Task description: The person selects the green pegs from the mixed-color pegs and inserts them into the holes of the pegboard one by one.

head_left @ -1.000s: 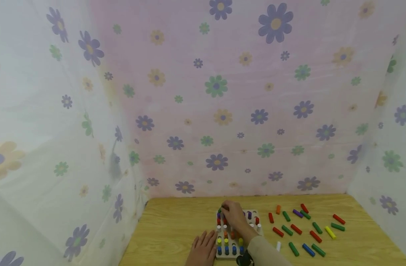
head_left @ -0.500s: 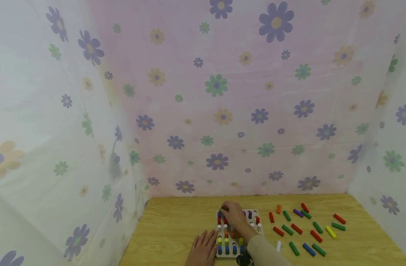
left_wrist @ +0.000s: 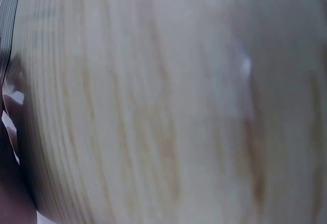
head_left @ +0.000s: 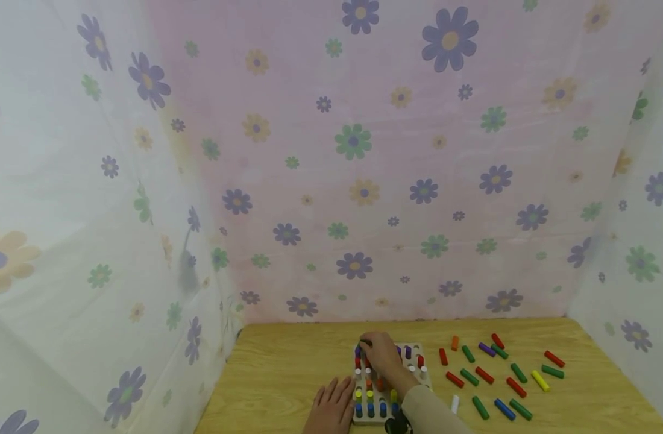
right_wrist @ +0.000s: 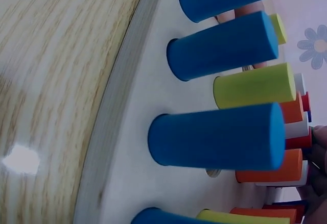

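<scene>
A pale wooden pegboard (head_left: pixel 376 421) stands on the table with rows of coloured round pegs in its holes. At its far left corner my right hand (head_left: pixel 383 354) pinches a green peg (head_left: pixel 360 345), mostly covered by the fingers. My left hand (head_left: pixel 331 405) lies flat on the table, fingers spread, its fingertips at the board's left edge. In the right wrist view a blue peg (right_wrist: pixel 214 140) and a yellow-green peg (right_wrist: pixel 255 86) stand near the front edge, with the right hand's fingers (right_wrist: pixel 319 178) dark at the far right. The left wrist view is mostly blurred tabletop.
Loose pegs lie scattered on the table (head_left: pixel 277 361) right of the board: several green and red ones, a blue peg (head_left: pixel 504 409), a yellow peg (head_left: pixel 540 381), a purple peg (head_left: pixel 486 349), an orange peg (head_left: pixel 455 343) and a white peg (head_left: pixel 455 403). Flowered sheets (head_left: pixel 396 181) enclose the table.
My right hand has sunk very slightly at the board's far left corner, with the green peg showing less. The left hand and the loose pegs stay where they were.
</scene>
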{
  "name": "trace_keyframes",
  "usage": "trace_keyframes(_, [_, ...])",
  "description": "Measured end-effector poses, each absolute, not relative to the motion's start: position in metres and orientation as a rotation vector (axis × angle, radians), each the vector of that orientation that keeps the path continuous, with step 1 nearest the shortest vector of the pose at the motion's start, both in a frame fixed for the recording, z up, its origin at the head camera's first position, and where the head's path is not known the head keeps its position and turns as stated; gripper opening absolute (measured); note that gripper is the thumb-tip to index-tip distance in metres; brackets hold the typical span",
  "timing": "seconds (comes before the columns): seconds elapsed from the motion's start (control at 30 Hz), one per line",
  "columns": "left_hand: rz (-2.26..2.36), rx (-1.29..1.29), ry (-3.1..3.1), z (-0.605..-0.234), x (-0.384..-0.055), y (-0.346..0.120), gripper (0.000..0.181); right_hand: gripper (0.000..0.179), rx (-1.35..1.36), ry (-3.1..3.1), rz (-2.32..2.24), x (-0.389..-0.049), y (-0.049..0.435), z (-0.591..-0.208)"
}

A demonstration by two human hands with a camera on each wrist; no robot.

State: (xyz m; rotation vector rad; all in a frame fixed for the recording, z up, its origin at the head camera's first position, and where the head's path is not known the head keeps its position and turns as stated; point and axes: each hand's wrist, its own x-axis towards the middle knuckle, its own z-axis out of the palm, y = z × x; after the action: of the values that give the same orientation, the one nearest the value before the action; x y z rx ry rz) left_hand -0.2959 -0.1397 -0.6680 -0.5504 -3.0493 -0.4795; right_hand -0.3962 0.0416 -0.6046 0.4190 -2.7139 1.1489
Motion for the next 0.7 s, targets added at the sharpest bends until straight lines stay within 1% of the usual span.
trace_keyframes(0.33, [-0.428,-0.545,-3.049,-0.672,-0.295,-0.14,0.064,0.019,0.452,-2.719,1.097,-0.395,0.036,-0.602])
trace_keyframes(0.7, [-0.445,-0.519,-3.062,-0.667,-0.294,-0.14,0.067,0.021,0.406,-2.758,1.069,-0.391,0.031,-0.598])
